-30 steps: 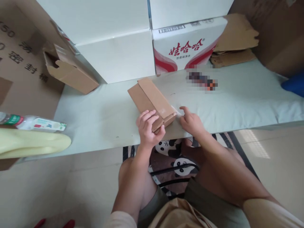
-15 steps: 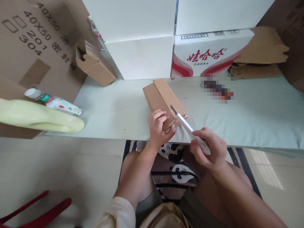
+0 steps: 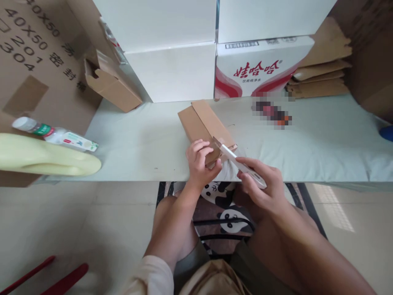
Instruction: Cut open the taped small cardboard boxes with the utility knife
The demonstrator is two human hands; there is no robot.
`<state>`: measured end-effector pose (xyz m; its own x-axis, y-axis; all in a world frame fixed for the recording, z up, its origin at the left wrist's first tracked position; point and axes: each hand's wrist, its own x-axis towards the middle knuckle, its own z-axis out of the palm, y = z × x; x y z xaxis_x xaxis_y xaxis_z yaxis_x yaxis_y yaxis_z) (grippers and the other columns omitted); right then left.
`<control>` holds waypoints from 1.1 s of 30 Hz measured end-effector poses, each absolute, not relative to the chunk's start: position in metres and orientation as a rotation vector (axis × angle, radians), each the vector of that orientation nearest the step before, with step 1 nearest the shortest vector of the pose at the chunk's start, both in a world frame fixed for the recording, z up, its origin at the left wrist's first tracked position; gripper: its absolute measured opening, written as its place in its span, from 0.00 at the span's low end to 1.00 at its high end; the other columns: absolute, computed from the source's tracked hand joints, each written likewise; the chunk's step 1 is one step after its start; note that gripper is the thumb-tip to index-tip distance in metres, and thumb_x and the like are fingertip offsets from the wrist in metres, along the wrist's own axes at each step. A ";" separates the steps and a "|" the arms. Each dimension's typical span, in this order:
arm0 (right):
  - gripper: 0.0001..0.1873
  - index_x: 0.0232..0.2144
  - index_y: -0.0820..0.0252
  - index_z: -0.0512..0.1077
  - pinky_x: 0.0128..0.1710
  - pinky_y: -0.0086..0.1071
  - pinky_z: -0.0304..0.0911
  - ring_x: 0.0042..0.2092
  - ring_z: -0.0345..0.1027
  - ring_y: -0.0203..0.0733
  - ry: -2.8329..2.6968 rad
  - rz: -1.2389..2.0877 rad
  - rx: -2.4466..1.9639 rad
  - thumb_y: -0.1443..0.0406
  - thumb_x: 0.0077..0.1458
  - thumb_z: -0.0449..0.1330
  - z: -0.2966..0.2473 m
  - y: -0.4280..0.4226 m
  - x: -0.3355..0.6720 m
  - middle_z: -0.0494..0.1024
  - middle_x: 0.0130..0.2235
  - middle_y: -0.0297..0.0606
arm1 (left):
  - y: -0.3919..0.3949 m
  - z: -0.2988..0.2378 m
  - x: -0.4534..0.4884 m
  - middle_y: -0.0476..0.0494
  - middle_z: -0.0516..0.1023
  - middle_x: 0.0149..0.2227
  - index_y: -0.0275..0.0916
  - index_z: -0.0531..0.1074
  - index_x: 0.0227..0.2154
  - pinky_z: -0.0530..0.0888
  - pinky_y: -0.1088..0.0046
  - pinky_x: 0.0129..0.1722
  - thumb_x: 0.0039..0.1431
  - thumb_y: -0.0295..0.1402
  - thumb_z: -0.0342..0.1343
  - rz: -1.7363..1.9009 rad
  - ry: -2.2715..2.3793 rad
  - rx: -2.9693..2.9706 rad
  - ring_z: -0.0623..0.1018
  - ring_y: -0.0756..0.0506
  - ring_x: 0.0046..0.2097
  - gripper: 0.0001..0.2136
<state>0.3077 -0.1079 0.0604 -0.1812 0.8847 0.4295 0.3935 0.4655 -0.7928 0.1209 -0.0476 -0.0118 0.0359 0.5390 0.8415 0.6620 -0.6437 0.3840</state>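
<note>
Right hand [image 3: 267,187] pinching the white knife [image 3: 229,153], left hand [image 3: 201,164] clasping the carton [image 3: 193,123] alongside — flap [image 3: 215,122] by the blade [image 3: 217,141] not yet lifted.

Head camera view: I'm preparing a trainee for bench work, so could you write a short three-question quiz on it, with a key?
1. Multiple choice: which hand holds the white-handled knife?
A) left
B) right
C) both

2. True or false: the left hand is on the small cardboard box on the cloth-covered surface.

3. Fill in: the large lettering on the printed white carton is ____ in colour.

Key: 1. B, the right hand. 2. True. 3. Red.
</note>
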 end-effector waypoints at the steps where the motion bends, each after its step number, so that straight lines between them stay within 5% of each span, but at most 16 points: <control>1: 0.12 0.48 0.55 0.72 0.25 0.26 0.65 0.24 0.70 0.32 -1.708 0.681 -1.122 0.66 0.62 0.58 0.059 -0.108 0.308 0.78 0.27 0.29 | -0.047 -0.012 0.121 0.40 0.73 0.47 0.43 0.65 0.46 0.71 0.51 0.60 0.58 0.36 0.59 -1.685 -1.265 -2.174 0.73 0.38 0.56 0.14; 7: 0.10 0.44 0.55 0.71 0.25 0.28 0.68 0.27 0.74 0.36 -1.489 0.846 -1.246 0.61 0.61 0.62 0.054 -0.102 0.308 0.80 0.30 0.32 | -0.047 -0.012 0.121 0.40 0.73 0.47 0.42 0.66 0.45 0.71 0.53 0.58 0.57 0.36 0.59 -1.693 -1.251 -2.166 0.73 0.38 0.57 0.14; 11: 0.02 0.34 0.56 0.73 0.28 0.28 0.64 0.29 0.70 0.34 -1.570 0.580 -1.222 0.65 0.60 0.63 0.056 -0.099 0.311 0.76 0.30 0.31 | -0.048 -0.012 0.120 0.39 0.73 0.47 0.42 0.66 0.45 0.71 0.53 0.59 0.57 0.36 0.59 -1.693 -1.243 -2.168 0.73 0.39 0.57 0.14; 14: 0.05 0.38 0.56 0.73 0.34 0.29 0.66 0.33 0.69 0.35 -1.680 0.381 -1.146 0.69 0.59 0.61 0.055 -0.100 0.314 0.73 0.33 0.33 | -0.048 -0.012 0.120 0.40 0.74 0.46 0.42 0.67 0.45 0.71 0.54 0.58 0.57 0.36 0.59 -1.674 -1.254 -2.159 0.73 0.39 0.57 0.14; 23: 0.12 0.44 0.57 0.72 0.56 0.37 0.68 0.58 0.71 0.44 -1.932 0.505 -0.893 0.73 0.60 0.54 0.052 -0.107 0.312 0.74 0.58 0.45 | -0.050 -0.011 0.119 0.39 0.75 0.48 0.42 0.66 0.46 0.70 0.54 0.59 0.58 0.37 0.59 -1.645 -1.288 -2.190 0.73 0.38 0.58 0.14; 33: 0.12 0.39 0.58 0.74 0.52 0.38 0.74 0.53 0.78 0.48 -2.005 0.282 -0.919 0.75 0.55 0.57 0.057 -0.112 0.293 0.80 0.54 0.49 | -0.052 -0.013 0.119 0.40 0.77 0.46 0.43 0.67 0.44 0.71 0.54 0.57 0.59 0.40 0.58 -1.607 -1.314 -2.193 0.75 0.39 0.56 0.12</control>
<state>0.2929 -0.1123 0.0573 -0.3324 0.6999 0.6322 0.4983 0.6995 -0.5123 0.1193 -0.0518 -0.0127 0.0586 0.5646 0.8233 0.6947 -0.6153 0.3725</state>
